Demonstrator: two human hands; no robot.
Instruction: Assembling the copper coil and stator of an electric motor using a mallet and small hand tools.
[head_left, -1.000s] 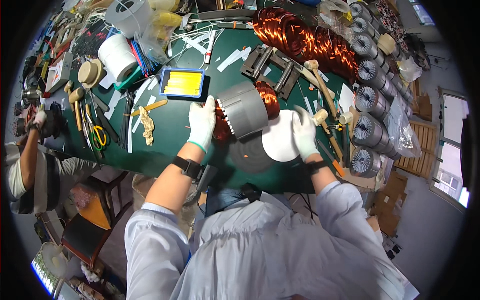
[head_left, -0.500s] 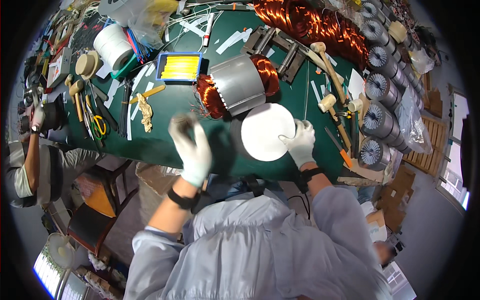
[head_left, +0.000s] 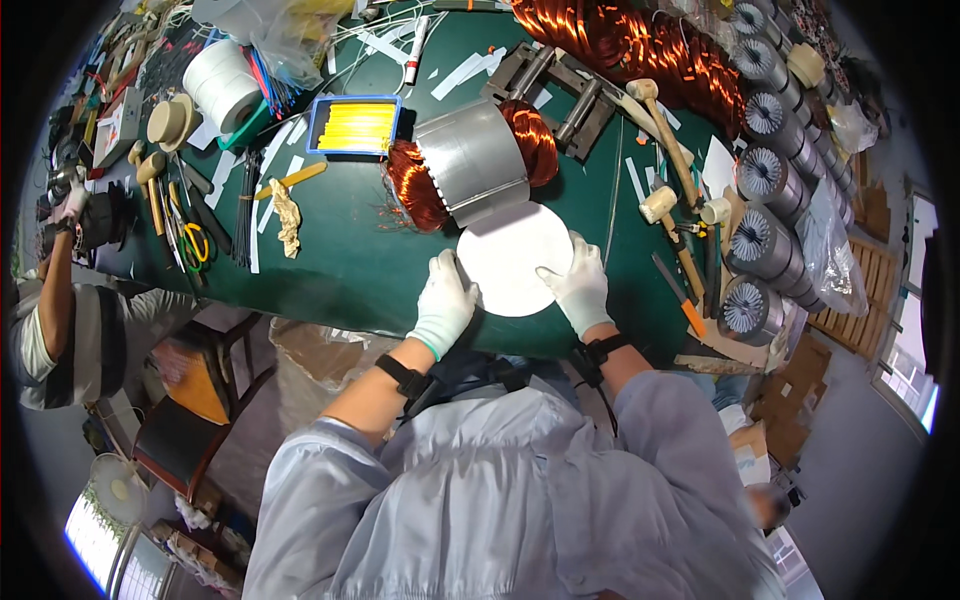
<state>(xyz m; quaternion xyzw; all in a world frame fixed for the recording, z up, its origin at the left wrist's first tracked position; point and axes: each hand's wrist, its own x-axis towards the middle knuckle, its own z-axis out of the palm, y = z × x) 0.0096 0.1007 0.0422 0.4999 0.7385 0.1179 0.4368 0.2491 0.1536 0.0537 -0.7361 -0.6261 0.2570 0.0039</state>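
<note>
A white round disc [head_left: 514, 262] lies at the near edge of the green bench, just in front of a grey metal stator core [head_left: 474, 165] wound with copper wire coils [head_left: 416, 187] at both ends. My gloved left hand [head_left: 444, 302] is closed on the disc's left rim. Opposite it, my gloved right hand [head_left: 581, 286] grips the right rim, thumb on the white face. What lies beneath the disc is hidden.
Behind the core stand a blue tray [head_left: 357, 127] of yellow strips and a metal stand [head_left: 556, 100]. Mallets [head_left: 658, 206] and an orange-handled blade [head_left: 690, 312] lie right, beside stacked stator cores [head_left: 748, 306]. Scissors [head_left: 194, 243] lie left. Another person [head_left: 70, 330] works far left.
My left hand has moved right and down onto the disc's left rim. The disc has shifted slightly left and now shows no dark side, with my right hand still on it.
</note>
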